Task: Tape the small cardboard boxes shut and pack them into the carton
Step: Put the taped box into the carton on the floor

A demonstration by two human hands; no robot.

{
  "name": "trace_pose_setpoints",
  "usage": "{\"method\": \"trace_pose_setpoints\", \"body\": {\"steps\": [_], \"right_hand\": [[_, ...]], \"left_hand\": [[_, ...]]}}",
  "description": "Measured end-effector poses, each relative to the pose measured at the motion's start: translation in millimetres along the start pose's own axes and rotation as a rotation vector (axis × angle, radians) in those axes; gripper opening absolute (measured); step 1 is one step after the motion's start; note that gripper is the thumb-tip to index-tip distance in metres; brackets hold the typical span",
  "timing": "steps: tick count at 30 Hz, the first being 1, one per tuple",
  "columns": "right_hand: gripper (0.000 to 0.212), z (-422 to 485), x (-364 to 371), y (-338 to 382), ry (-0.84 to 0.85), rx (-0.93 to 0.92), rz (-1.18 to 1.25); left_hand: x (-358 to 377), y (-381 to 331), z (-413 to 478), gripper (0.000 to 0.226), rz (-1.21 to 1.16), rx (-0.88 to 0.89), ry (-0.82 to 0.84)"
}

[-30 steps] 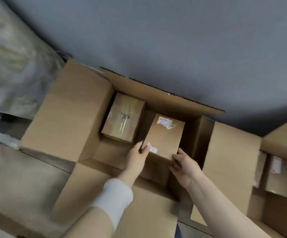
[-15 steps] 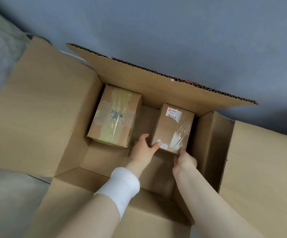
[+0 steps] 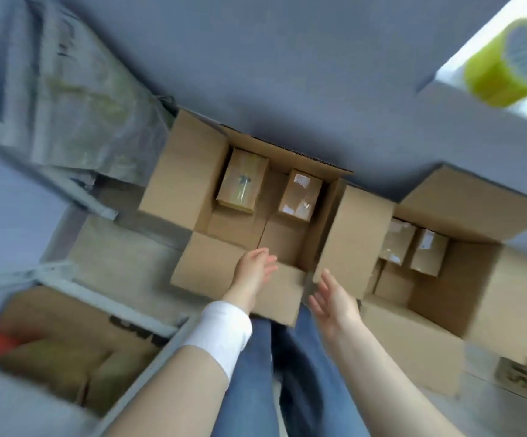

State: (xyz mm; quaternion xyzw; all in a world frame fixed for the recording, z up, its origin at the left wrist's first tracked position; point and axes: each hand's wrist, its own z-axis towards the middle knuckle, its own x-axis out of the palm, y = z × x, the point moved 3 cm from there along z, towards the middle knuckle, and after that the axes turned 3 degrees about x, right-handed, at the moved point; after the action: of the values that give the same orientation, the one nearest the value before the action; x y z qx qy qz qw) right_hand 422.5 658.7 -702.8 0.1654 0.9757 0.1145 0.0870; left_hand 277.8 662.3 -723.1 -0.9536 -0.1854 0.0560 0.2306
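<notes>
Two taped boxes, left box (image 3: pixel 242 181) and right box (image 3: pixel 300 195), sit apart at the carton's (image 3: pixel 192 171) far wall. Left hand (image 3: pixel 254 268) and right hand (image 3: pixel 334 299), fingers spread, empty, hover at its near flap.

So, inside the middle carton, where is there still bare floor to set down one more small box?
In the middle carton, the near half of the floor is bare, between the two small boxes and the near flap. The far half holds the taped box and the labelled box, with a narrow gap between them.
</notes>
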Motion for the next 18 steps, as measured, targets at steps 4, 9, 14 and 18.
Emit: {"method": "trace_pose_setpoints", "body": {"steps": [4,9,14,18], "right_hand": [[0.043,-133.4,-58.1,3.7,0.085,-0.111,-0.092],[0.044,-231.2,-109.3,-17.8,0.264,-0.173,-0.101],[0.040,-286.4,-138.2,-60.4,0.370,-0.163,-0.116],[0.037,-331.0,-163.6,-94.1,0.421,-0.205,-0.177]], "left_hand": [[-17.3,2.5,-154.0,0.030,-0.130,-0.046,-0.023],[-44.0,16.0,-282.7,0.027,-0.223,0.053,0.014],[-83.7,57.3,-347.5,0.033,-0.376,0.230,-0.184],[-82.4,101.4,-417.4,0.028,-0.457,0.257,-0.287]]}}
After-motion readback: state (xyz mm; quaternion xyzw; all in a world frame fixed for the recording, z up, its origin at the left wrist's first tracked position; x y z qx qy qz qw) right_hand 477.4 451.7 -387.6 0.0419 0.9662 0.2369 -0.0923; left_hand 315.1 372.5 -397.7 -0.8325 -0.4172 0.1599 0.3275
